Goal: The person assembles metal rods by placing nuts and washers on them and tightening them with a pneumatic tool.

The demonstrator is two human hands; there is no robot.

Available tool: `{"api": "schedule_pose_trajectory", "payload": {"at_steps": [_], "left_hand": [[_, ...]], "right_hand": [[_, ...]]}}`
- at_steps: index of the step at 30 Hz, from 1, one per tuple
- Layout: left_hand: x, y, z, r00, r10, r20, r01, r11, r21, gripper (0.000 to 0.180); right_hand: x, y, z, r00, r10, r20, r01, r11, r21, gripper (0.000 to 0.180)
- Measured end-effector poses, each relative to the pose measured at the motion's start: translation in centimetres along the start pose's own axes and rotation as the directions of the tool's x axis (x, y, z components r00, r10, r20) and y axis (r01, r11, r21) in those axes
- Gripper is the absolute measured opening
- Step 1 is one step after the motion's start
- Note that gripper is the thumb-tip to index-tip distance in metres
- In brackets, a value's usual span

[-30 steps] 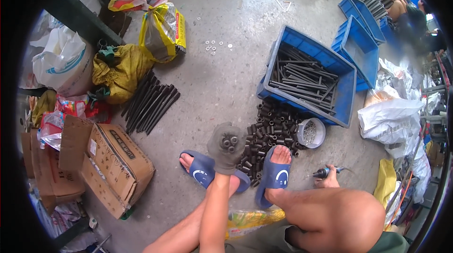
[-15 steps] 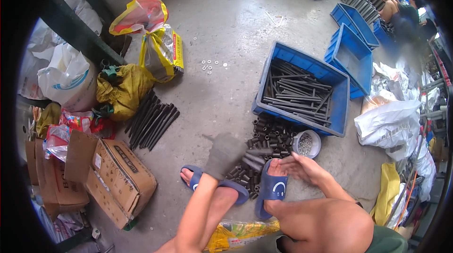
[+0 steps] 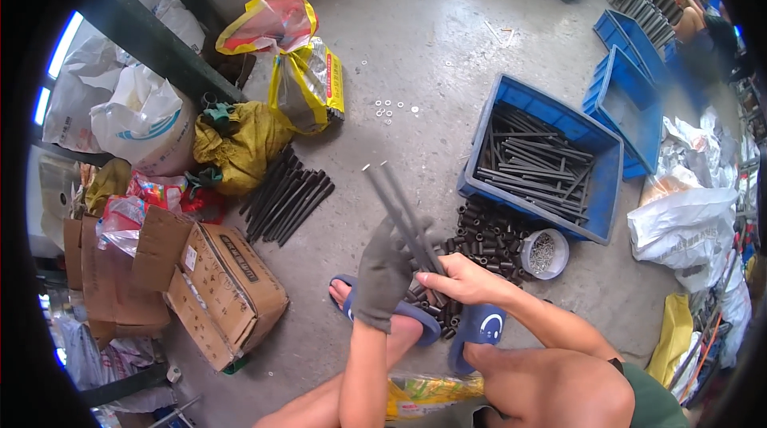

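Two slim dark rods slant up and away in front of me, their far ends showing light tips. My left hand, in a grey glove, is closed around them. My bare right hand pinches their lower end, thumb laid along it. Under the hands, a heap of short black tubes spreads between and beyond my sandalled feet. Beside the heap stands a white bowl of small metal pieces. More dark rods fill a blue crate just beyond.
Left on the floor lie a row of black rods, an opened cardboard box and a yellow sack. Several small washers lie farther out. Blue crates and white sacks line the right; another person is at far right.
My right hand, earlier spread beside the bowl, has come left and closed on the rods. The left glove, blurred over the heap before, now grips them. The view has shifted.
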State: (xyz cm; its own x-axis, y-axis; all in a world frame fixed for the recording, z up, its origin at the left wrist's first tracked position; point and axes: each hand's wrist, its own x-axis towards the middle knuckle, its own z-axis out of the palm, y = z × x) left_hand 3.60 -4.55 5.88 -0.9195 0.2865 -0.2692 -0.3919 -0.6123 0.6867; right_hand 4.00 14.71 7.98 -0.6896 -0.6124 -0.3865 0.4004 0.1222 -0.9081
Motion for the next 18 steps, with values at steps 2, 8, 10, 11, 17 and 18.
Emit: {"api": "schedule_pose_trajectory", "payload": {"at_steps": [2,8,10,11,17,18], "left_hand": [[0.5,1.1,2.2,0.987,-0.046,-0.154,0.062,0.993,0.102,0.048],[0.1,2.3,1.0,0.943,0.192,-0.272,-0.075,0.919,0.388,0.028],[0.0,3.1,0.5,0.924,0.247,-0.291,-0.077,0.867,0.493,0.028],[0.0,3.5,0.4,0.922,0.250,-0.297,-0.074,0.864,0.498,0.028],[0.6,6.9,0.2,0.864,0.333,-0.378,-0.117,0.863,0.492,0.033],[1.3,6.1,-1.6,0.861,0.358,-0.361,-0.092,0.808,0.582,0.033]], "right_hand": [[0.5,1.8,-0.5,0.999,-0.003,-0.033,-0.008,0.937,-0.350,0.039],[3.3,4.1,-2.0,0.770,-0.593,-0.233,0.222,0.593,-0.774,0.013],[3.6,2.1,-2.2,0.758,-0.604,-0.246,0.221,0.593,-0.774,0.009],[4.1,2.4,-2.5,0.747,-0.615,-0.252,0.312,0.660,-0.684,0.011],[6.8,0.7,-4.3,0.672,-0.599,-0.435,0.295,0.756,-0.585,0.015],[6.9,0.4,-4.7,0.720,-0.508,-0.473,0.238,0.821,-0.519,0.016]]}}
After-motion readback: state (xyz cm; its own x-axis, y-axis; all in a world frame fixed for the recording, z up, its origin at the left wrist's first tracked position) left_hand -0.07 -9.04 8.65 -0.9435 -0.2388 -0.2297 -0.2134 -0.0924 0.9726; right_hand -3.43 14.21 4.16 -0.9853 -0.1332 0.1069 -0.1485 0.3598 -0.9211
